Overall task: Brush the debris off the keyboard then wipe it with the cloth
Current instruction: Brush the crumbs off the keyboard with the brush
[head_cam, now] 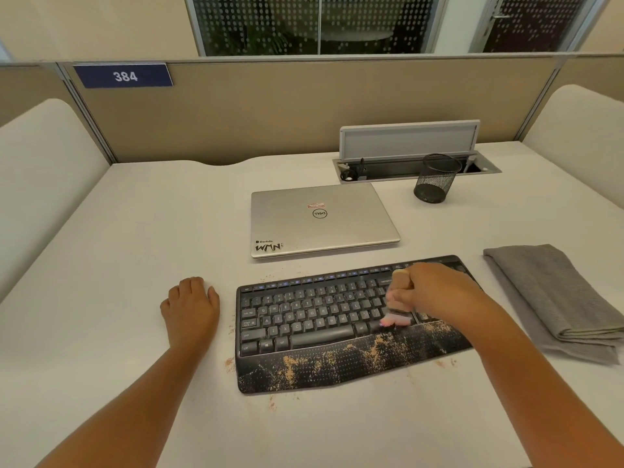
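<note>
A black keyboard [304,319] lies on the white desk [135,248] in front of me. Tan sandy debris [337,361] is strewn over its palm rest, and a few specks lie on the desk around it. My right hand [429,292] grips a small brush [398,317] by its wooden handle, bristles down on the keys at the right side of the keyboard. My left hand [190,307] rests on the desk just left of the keyboard, holding nothing. A folded grey cloth [553,298] lies to the right of the keyboard.
A closed silver laptop [320,219] sits behind the keyboard. A black mesh pen cup [435,179] stands at the back right, in front of an open cable tray [412,163]. Beige partitions enclose the desk on three sides.
</note>
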`<state>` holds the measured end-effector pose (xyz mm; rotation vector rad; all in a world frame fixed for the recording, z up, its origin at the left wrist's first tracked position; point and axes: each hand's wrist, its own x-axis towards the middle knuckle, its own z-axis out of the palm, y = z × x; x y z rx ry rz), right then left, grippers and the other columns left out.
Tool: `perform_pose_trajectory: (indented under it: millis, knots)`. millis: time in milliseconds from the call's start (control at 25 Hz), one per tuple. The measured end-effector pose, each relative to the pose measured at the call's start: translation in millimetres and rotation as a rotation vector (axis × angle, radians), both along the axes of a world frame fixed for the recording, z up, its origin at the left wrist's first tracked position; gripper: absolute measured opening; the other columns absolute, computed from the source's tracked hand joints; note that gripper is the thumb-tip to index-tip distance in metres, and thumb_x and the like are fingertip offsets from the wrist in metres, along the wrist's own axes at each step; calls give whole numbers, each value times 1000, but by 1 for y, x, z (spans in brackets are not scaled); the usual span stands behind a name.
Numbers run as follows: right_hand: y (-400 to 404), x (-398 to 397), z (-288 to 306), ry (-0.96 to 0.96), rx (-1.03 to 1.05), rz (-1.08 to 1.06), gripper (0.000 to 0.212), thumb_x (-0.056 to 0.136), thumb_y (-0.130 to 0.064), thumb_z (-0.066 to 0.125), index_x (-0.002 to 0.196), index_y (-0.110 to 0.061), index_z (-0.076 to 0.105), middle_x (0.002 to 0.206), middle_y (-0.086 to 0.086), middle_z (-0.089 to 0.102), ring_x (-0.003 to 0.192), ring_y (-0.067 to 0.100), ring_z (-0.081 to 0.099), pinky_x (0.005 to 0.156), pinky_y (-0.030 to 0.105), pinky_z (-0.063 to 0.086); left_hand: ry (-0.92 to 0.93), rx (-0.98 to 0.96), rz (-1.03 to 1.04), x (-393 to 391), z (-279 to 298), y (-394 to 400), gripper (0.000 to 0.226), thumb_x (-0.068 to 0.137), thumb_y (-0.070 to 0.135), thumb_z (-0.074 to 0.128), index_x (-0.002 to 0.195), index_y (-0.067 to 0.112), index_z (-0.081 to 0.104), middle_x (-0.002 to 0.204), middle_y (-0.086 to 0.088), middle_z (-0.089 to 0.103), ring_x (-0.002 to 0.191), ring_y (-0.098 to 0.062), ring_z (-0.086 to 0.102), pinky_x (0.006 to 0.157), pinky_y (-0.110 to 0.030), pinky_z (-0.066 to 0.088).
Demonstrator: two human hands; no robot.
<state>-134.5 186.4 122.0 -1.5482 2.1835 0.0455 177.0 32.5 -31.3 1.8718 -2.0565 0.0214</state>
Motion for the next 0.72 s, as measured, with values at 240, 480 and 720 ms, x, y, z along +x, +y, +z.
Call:
perform_pose_trajectory:
  millis: [240, 480, 720]
  knots:
    - [-1, 0, 4, -2, -1, -1, 19, 95, -38, 50, 93, -30, 67, 68, -17, 56, 68, 2, 52, 62, 22, 39, -1, 13, 17, 0, 0, -1, 39, 84, 26, 36, 97, -3, 60, 94, -22, 61, 87, -42, 55, 72, -50, 42]
    - [0, 12, 0, -222, -19, -9, 18, 93, -41, 52, 100, -32, 66, 79, -10, 65, 66, 3, 56, 62, 17, 46, 15, -1, 16, 1, 0, -1, 38, 85, 25, 37, 98, -3, 60, 94, -22, 61, 87, -42, 55, 73, -50, 42]
    - [-4, 9, 6, 187, 47, -34, 24, 97, -42, 45, 98, -20, 55, 85, -4, 56, 78, 14, 52, 66, 24, 41, -4, -7, -3, 1, 1, -1, 46, 85, 30, 30, 98, -2, 59, 93, -21, 61, 86, -41, 55, 72, -49, 43]
